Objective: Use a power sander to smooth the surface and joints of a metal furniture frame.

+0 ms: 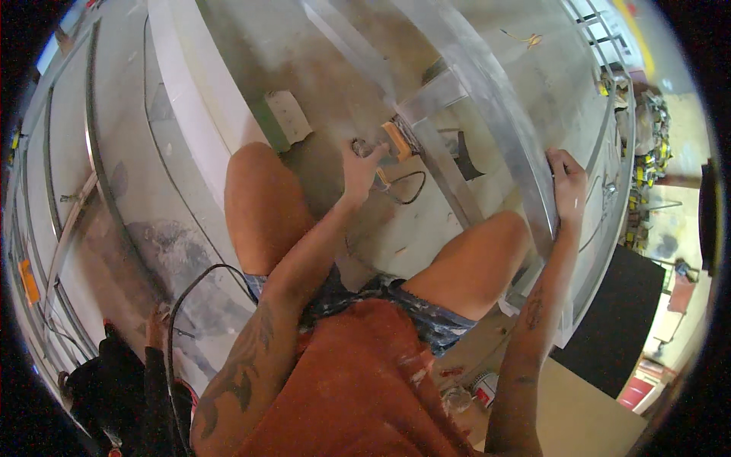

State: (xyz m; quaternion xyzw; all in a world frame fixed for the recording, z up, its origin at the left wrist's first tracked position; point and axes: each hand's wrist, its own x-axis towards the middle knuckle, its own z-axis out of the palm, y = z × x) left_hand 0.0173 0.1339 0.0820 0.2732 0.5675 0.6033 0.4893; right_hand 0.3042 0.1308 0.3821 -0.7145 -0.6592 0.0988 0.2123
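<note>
My left hand [364, 169] is closed around an orange-and-grey corded power tool [397, 142], with a dark cord looping below it. The tool's flat orange end is up against a narrow metal bar [442, 164] of a frame. Which kind of tool it is I cannot make out, as my fingers cover part of it. On the right, a wide silvery metal rail [502, 99] of the same frame slants down past my knee. The fingers of my right hand [569, 179] are curled over its outer edge.
A long white beam [190, 76] lies left of my knees, near a green-and-white block [285, 120]. A dark cable [179, 305] curves along my left side. Long metal rods [91, 114] stand at far left; a person in dark clothes [114, 388] is lower left. A black panel [613, 320] lies right.
</note>
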